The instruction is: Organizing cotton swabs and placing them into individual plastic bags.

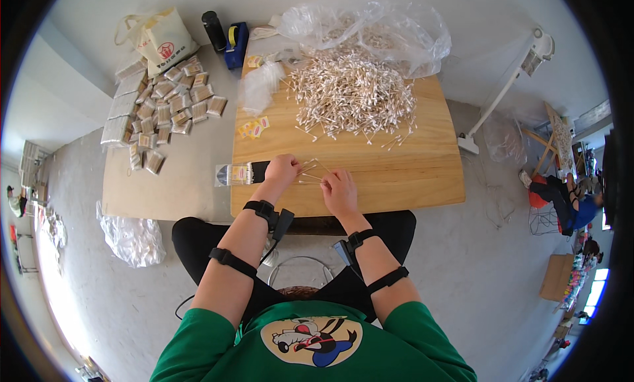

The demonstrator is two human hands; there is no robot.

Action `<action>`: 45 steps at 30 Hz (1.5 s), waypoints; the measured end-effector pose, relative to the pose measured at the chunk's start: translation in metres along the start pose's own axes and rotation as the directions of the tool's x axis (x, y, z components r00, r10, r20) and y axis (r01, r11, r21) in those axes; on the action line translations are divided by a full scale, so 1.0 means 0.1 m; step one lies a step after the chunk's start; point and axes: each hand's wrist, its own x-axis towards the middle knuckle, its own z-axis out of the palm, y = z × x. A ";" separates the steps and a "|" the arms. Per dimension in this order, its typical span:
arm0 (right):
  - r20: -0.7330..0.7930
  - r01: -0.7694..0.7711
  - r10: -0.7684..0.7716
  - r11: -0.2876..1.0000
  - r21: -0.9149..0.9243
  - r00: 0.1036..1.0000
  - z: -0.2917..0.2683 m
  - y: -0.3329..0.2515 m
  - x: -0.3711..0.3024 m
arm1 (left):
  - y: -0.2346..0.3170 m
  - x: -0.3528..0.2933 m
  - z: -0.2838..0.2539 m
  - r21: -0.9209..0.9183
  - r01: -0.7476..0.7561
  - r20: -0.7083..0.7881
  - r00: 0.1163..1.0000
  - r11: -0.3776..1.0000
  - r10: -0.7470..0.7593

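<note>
Across the wooden board's near edge: two bare hands work close together over the wooden board, a short gap between them.
Left hand: the left hand is curled, fingertips drawn together on a few thin swabs that jut out toward the right.
Right hand: the right hand has thumb and fingers pinched on a stick or two, tips pointing up and left; at this size I cannot fully tell which of the lower sticks are held and which lie on the wood.
Swab pack: left of the left hand, a clear swab pack with a yellow label lies flat across the board's left edge, beside a black pad.
Loose pile: a big swab pile spreads over the board's far half, a large clear bag behind it.
Cards and sleeves: yellow cards lie left of the pile, clear sleeves beyond them.
Grey table: on the grey table, many finished-looking packs are heaped before a cloth bag; a black bottle and blue tape dispenser stand behind.
</note>
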 end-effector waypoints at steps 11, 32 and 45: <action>0.037 -0.166 0.171 0.980 -0.111 0.985 0.05 0.14 0.17 | -0.07 0.05 0.20 0.071 -0.188 -0.184 0.963 0.980 0.198; 0.197 -0.230 0.204 0.966 0.122 0.959 0.12 0.13 0.39 | -0.23 -0.37 0.41 -0.602 -0.298 -0.442 0.897 0.740 0.002; -0.004 -0.308 0.369 0.783 0.540 0.930 0.50 -0.12 0.18 | -0.09 -0.23 0.65 -0.920 -0.292 -0.316 0.947 0.261 -0.057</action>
